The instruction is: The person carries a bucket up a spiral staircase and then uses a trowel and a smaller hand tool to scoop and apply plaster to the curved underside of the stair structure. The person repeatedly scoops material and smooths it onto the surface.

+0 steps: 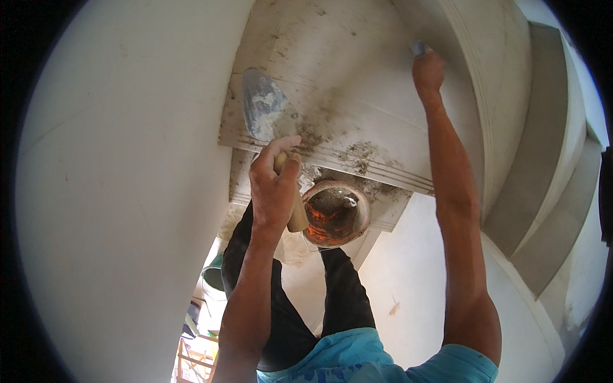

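Note:
My left hand point(273, 191) is closed round the wooden handle of a trowel point(260, 105). Pale, wet-looking mortar clings to its pointed grey blade, which is over the left part of a stair step point(357, 83). Farther off to the right, my right hand point(429, 73) is closed at the end of a stretched-out arm, near the foot of the curved wall. A small blue-grey thing point(418, 48) juts out beyond its fingers; its kind is unclear. Below the step's edge, close to my left hand, stands a bucket point(364, 220), orange inside and smeared with grey mortar.
Dark crumbs and smears point(357, 156) mark the step near its grooved edge. A smooth white wall point(128, 179) rises on the left. To the right is a curved wall point(504, 76) with more stairs point(533, 140) beyond. A green bucket point(214, 274) stands far below on the left.

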`<state>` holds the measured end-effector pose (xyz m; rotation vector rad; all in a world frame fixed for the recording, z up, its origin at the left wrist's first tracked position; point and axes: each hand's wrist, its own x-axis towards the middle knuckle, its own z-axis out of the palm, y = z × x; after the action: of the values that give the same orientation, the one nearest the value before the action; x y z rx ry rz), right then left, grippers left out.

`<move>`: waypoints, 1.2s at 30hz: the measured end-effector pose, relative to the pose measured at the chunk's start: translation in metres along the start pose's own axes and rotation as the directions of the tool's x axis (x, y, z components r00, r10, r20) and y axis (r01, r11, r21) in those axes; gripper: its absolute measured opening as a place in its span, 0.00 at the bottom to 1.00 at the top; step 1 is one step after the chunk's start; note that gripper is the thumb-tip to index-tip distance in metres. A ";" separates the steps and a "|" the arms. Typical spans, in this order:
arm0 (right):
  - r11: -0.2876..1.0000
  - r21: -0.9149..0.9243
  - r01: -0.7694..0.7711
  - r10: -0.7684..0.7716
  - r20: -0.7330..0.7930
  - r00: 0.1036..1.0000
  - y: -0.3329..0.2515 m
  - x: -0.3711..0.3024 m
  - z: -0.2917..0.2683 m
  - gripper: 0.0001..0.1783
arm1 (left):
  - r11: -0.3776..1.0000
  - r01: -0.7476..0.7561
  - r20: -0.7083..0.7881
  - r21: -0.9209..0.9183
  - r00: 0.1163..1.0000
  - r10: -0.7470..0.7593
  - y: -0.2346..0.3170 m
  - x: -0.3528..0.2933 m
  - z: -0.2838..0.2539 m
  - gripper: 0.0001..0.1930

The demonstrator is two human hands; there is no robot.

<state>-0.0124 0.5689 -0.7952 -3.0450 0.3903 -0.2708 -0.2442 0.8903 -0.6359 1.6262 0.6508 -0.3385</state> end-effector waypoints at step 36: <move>0.634 0.561 0.532 -0.693 0.106 0.713 -0.132 -0.121 -0.019 0.17 | 0.998 -0.057 -0.083 -0.023 0.995 0.055 -0.005 0.009 -0.010 0.16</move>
<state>-0.0988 0.7262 -0.7859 -2.5060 -0.6859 0.0950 -0.2410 0.9027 -0.6433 1.6379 0.6676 -0.2229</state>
